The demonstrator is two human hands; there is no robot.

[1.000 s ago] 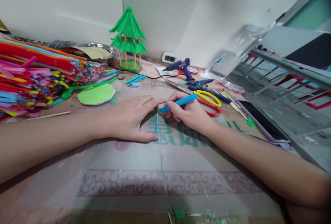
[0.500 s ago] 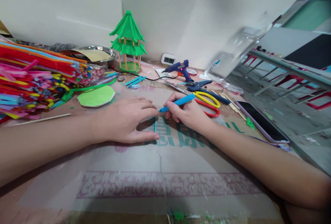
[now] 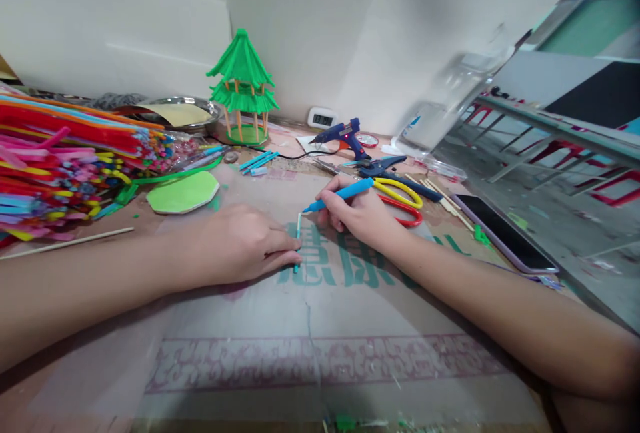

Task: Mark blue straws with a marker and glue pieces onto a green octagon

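Note:
My left hand point(image 3: 245, 240) lies low over the plastic-covered table, thumb and fingers closed on a thin stick point(image 3: 299, 228) that points away from me. The stick looks pale along its upper part and blue at its lower end; my fingertips hide some of it. In my right hand point(image 3: 353, 210) is a blue marker pen point(image 3: 345, 194), held slanted in a writing grip. Its tip is at the far end of the stick, and I cannot tell whether it touches. Beyond my hands lie several blue sticks point(image 3: 259, 161).
Bundles of pipe cleaners point(image 3: 60, 160) and a green octagonal piece point(image 3: 184, 192) lie left. A green-roofed pagoda model point(image 3: 243, 86) stands at the back, near a glue gun point(image 3: 343, 134). Pliers point(image 3: 383, 166), yellow-and-red-handled scissors point(image 3: 400, 192) and a phone point(image 3: 505, 233) lie right.
My left thumb and fingers, spread around the stick before, have closed on it. More of the stick's far end shows, and it looks paler. The marker tip has shifted slightly left.

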